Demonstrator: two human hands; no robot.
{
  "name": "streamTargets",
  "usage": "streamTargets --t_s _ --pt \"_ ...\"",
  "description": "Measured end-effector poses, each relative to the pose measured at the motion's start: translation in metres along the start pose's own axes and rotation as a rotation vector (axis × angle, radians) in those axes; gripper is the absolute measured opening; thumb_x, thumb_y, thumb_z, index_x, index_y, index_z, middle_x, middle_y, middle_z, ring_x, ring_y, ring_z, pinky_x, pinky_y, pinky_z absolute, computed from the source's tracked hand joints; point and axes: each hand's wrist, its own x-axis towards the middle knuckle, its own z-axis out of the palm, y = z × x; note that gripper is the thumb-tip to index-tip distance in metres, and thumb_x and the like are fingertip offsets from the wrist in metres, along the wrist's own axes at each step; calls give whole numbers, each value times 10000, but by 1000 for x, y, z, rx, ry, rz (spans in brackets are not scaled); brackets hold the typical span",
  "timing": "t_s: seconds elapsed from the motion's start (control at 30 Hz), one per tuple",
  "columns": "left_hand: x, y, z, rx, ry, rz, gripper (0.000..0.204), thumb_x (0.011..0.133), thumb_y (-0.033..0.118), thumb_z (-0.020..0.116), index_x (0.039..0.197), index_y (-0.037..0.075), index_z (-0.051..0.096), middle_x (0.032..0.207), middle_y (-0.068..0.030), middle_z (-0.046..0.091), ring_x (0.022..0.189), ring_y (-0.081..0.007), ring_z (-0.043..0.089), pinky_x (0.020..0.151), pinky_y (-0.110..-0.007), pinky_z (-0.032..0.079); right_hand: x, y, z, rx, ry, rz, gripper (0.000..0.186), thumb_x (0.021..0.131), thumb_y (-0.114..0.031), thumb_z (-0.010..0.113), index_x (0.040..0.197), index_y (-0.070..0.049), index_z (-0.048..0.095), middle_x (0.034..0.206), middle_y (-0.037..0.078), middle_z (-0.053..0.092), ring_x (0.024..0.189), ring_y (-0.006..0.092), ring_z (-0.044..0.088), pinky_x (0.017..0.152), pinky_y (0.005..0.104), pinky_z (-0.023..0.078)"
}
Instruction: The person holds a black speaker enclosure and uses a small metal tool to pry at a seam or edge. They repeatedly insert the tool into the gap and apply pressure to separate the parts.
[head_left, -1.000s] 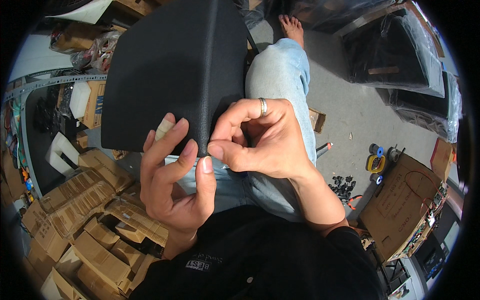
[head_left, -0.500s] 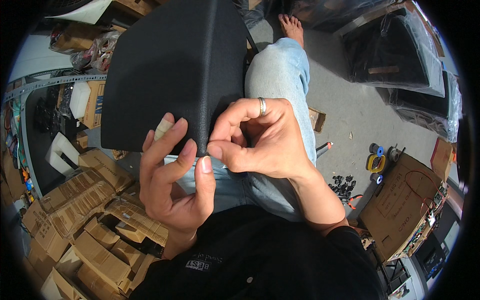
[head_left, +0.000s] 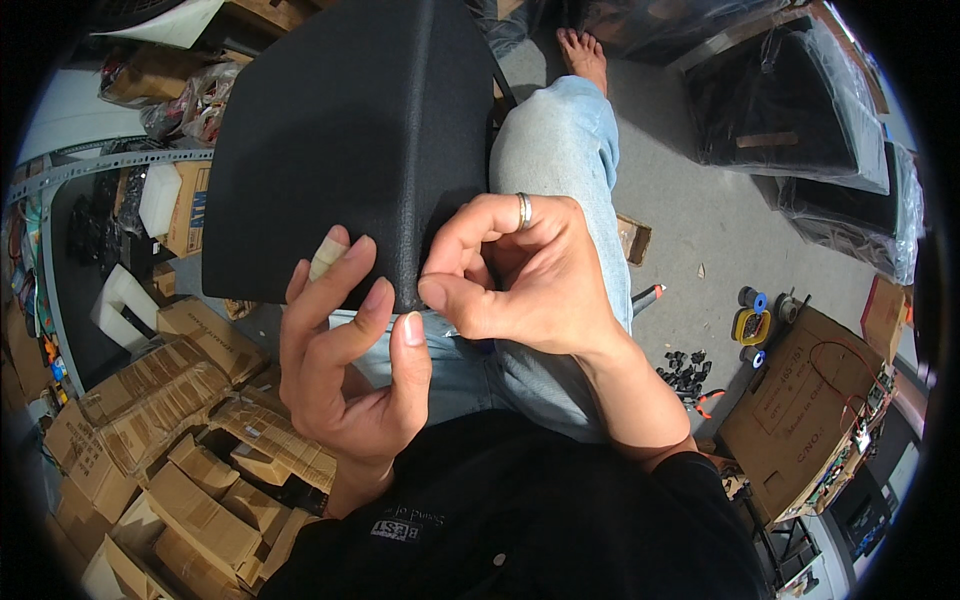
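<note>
A large black textured cabinet (head_left: 310,170), like a speaker box, stands in front of me with its lower corner toward my body. My left hand (head_left: 350,350) holds that corner, fingertips on the broad face and thumb at the lower edge. One of its fingers wears a beige bandage (head_left: 327,258). Just right of the corner, my right hand (head_left: 530,275) pinches thumb and index finger together against the narrow side. Whatever lies between those tips is hidden. A ring (head_left: 525,211) sits on a right finger.
Cardboard boxes (head_left: 210,500) pile up at the left. On the floor to the right lie small black parts (head_left: 686,377), red-handled pliers (head_left: 709,402), a yellow container (head_left: 750,326) and spools (head_left: 752,298). Plastic-wrapped black cabinets (head_left: 780,110) stand at the far right.
My right thumb and fingertips have shifted very slightly at the corner. The left hand and the cabinet look the same.
</note>
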Motion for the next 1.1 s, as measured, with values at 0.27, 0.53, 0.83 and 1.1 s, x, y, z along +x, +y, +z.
streamTargets --t_s 0.27,0.53,0.83,1.1 --pt "1 1 0 7 3 1 257 855 60 728 1108 65 681 1246 -189 708 1232 -372 666 1116 -503 447 1 0 -1 -32 -25 -54 139 817 68 810 886 -13 721 753 -10 690 640 9 570 583 175 432" --pt "2 6 -4 -22 -76 -34 216 908 -9 640 1120 29 633 1321 -211 639 1327 -401 583 1188 -556 364 0 1 -1 8 -15 -35 145 813 86 795 889 -5 712 751 -10 683 640 11 581 576 171 431" --pt "2 11 1 -24 -40 -60 201 912 -2 642 1110 31 630 1317 -202 637 1322 -391 585 1189 -552 367 0 2 -3 19 -46 -18 148 821 88 789 906 -2 708 752 -11 675 646 16 583 581 179 434" --pt "5 14 3 -21 -48 -60 212 910 -2 621 1121 22 611 1328 -209 614 1339 -396 568 1198 -556 348 0 2 -4 54 -59 -2 162 819 64 810 920 -12 709 759 -20 669 666 13 578 596 175 422"
